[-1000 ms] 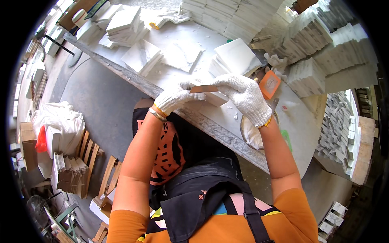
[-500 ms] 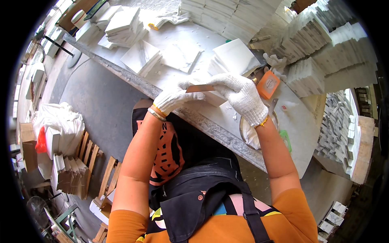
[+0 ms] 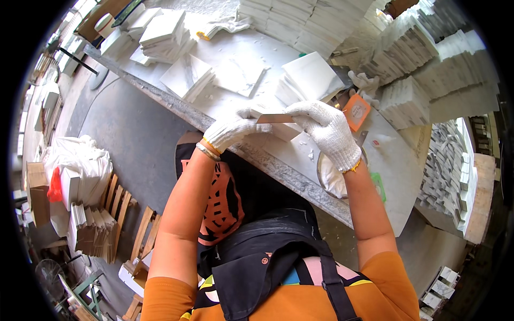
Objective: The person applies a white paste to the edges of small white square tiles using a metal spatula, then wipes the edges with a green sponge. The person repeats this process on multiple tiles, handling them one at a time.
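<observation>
- At the near edge of the bench [image 3: 300, 176], both gloved hands hold one thin strip [image 3: 274, 118] just above a white tile [image 3: 284, 130].
- Left hand [image 3: 231, 130]: fingers curled shut, pinching the strip's left end.
- Right hand [image 3: 326, 128]: closed over the strip's right end, palm down; the fingertips are hidden, so the exact grip cannot be told.
- Strip: long axis runs left to right across the person's front, nearly level, parallel to the bench edge. One end points to each hand; its narrow edge faces the camera.
- Step in hand, as judged: working or checking the strip, held two-handed over the tile.
- Next move calls for: keeping both ends level and the strip square to the tile below; uneven pressure could tilt or snap it.
- Nearby: an orange pad [image 3: 356, 112] just beyond the right hand, a bowl [image 3: 329, 179] under the right wrist, tile stacks [image 3: 187, 77] further back.
</observation>
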Available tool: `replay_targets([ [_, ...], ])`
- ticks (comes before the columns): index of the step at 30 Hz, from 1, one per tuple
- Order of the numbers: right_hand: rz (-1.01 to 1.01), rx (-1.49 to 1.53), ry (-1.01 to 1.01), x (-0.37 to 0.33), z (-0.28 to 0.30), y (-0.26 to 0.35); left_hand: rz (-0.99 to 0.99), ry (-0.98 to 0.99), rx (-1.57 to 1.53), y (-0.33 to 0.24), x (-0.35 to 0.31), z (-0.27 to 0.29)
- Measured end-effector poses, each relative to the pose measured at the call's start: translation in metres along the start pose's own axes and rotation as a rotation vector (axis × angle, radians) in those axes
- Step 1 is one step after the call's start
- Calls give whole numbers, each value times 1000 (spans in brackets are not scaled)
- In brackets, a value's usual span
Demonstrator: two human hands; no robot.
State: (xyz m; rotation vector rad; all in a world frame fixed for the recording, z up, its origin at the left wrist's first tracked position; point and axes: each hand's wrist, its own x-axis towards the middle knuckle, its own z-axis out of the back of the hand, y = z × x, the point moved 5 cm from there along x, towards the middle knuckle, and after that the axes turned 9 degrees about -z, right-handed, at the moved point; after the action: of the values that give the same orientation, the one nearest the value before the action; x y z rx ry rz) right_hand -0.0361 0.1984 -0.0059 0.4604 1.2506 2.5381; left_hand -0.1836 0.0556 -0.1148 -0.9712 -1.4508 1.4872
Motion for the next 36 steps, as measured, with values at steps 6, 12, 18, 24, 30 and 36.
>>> replay_targets([
  [6, -1, 23, 12, -5, 0, 0, 52, -11, 25, -12, -2, -2],
  [12, -23, 52, 23, -8, 5, 1, -17, -16, 1, 8, -1, 1],
  [18, 23, 25, -8, -3, 0, 0, -23, 7, -88, -3, 0, -2],
  [24, -41, 69, 18, -12, 6, 1, 0, -11, -60, 3, -1, 0],
  [30, 2, 10, -10, -2, 1, 0, -51, -8, 6, 9, 1, 1],
  [36, -37, 50, 31, -12, 7, -2, -31, 34, -150, 22, 1, 5],
])
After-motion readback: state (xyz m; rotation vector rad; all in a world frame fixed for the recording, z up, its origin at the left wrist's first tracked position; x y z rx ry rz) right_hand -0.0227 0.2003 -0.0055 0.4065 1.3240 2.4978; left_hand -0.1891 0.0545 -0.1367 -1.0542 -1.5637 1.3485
